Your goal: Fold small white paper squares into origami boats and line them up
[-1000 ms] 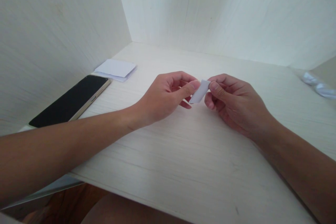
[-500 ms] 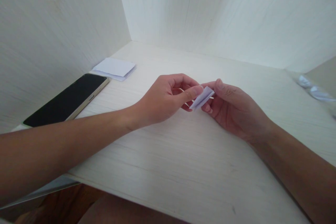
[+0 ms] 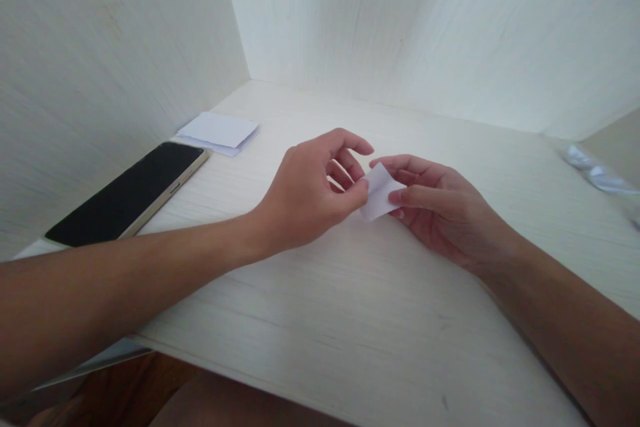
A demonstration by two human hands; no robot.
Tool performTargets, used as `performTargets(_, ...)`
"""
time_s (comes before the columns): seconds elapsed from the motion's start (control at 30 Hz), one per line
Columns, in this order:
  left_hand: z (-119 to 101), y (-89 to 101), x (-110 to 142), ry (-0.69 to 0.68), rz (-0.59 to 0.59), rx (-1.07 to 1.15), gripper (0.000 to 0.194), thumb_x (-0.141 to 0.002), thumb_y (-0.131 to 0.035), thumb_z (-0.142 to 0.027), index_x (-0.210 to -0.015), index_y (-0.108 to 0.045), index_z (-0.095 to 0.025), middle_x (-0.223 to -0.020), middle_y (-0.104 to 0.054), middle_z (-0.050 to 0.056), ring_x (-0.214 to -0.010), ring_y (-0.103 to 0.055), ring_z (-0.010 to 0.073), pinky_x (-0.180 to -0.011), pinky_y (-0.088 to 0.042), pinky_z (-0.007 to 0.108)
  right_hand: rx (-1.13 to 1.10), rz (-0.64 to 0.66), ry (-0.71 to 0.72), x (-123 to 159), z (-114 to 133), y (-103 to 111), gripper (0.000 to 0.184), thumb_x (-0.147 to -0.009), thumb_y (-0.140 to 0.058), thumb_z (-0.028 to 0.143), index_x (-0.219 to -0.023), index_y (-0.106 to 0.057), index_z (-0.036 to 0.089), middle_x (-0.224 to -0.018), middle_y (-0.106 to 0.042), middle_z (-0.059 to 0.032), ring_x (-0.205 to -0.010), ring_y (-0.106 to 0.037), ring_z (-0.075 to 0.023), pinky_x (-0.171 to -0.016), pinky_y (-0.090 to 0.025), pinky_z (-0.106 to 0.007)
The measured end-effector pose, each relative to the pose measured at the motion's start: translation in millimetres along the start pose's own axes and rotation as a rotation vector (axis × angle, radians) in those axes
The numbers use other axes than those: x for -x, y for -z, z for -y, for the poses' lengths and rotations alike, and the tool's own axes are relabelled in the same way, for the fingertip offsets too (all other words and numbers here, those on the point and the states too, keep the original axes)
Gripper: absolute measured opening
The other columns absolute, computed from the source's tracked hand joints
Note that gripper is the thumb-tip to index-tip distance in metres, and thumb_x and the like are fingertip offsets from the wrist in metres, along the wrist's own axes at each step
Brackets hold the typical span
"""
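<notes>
A small piece of white paper (image 3: 379, 191) is held up between my two hands, over the middle of the table. My left hand (image 3: 320, 188) pinches its left edge with the thumb in front; the index finger is raised away from it. From the other side, my right hand (image 3: 440, 210) grips the right edge, thumb on the near face and fingers behind. The paper's face is turned toward me and slightly bent. Parts of the right fingers are hidden behind it.
A dark-screened phone (image 3: 133, 193) lies at the left by the side panel. Behind it rests a folded stack of white paper (image 3: 220, 130). Crumpled, shiny clear plastic (image 3: 600, 173) lies at the far right. White panels (image 3: 390, 27) enclose the table (image 3: 320, 320) at the back and left.
The paper, earlier a narrow folded strip, now shows a wider, opened face. My left index finger has lifted, and my right thumb has moved down onto the paper's front.
</notes>
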State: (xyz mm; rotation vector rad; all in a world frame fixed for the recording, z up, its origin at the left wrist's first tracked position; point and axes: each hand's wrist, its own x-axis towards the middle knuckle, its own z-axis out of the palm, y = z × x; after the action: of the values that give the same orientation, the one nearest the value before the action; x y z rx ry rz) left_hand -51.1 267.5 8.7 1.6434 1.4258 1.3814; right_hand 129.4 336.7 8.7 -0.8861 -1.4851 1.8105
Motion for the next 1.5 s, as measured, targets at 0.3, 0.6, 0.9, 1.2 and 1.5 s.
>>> performTargets(0.3,17.6,6.1,-16.3,0.352,0.104,0.008,0.041,-0.068,-0.075,-0.009,-0.108,-0.065,-0.015,-0.086,-0.067,0.001,-0.058,-0.064,0.0131,-0.047,-0.051,0.025,0.716,-0.091,0.205,-3.6,-11.2,10.0,0.017,-0.083,-0.071,0.025,-0.098,-0.075,0.020,-0.074,-0.074,-0.0025,-0.062,-0.063,-0.0170,-0.055,-0.047,-0.030)
performTargets(0.6,18.4,15.4,-20.0,0.107,0.188,-0.550,0.017,-0.076,-0.073,-0.022,-0.093,-0.072,-0.017,-0.076,-0.073,-0.002,-0.065,-0.062,0.0148,-0.066,-0.045,0.030,1.012,-0.023,0.378,-1.4,-14.7,5.9,0.017,-0.087,-0.071,0.015,-0.100,-0.080,0.019,-0.105,-0.081,-0.0039,-0.072,-0.071,-0.0161,-0.073,-0.057,-0.032)
performTargets(0.9,22.9,14.2,-19.7,0.097,0.152,-0.491,0.020,-0.076,-0.073,-0.022,-0.096,-0.075,-0.017,-0.072,-0.073,-0.002,-0.061,-0.063,0.0137,-0.063,-0.048,0.028,1.213,0.007,0.456,-0.7,-13.9,8.0,0.021,-0.092,-0.075,0.026,-0.110,-0.082,0.017,-0.110,-0.077,-0.0097,-0.105,-0.068,-0.0279,-0.098,-0.052,-0.044)
performTargets(1.2,23.2,12.4,-12.3,-0.113,0.137,-0.418,0.013,-0.081,-0.071,-0.016,-0.090,-0.079,-0.019,-0.079,-0.074,0.001,-0.063,-0.063,0.0111,-0.053,-0.047,0.021,1.262,-0.053,0.356,0.1,-12.9,4.3,0.024,-0.093,-0.075,0.035,-0.112,-0.083,0.025,-0.100,-0.071,-0.0097,-0.090,-0.066,-0.0235,-0.085,-0.051,-0.039)
performTargets(1.5,25.7,15.8,-14.2,-0.293,0.249,-0.397,0.021,-0.083,-0.067,-0.005,-0.089,-0.082,-0.019,-0.097,-0.082,0.003,-0.083,-0.075,0.0141,-0.070,-0.057,0.023,1.258,-0.062,0.327,2.0,-11.6,1.7,0.021,-0.094,-0.074,0.037,-0.107,-0.084,0.024,-0.090,-0.070,-0.0060,-0.076,-0.064,-0.0176,-0.075,-0.047,-0.032)
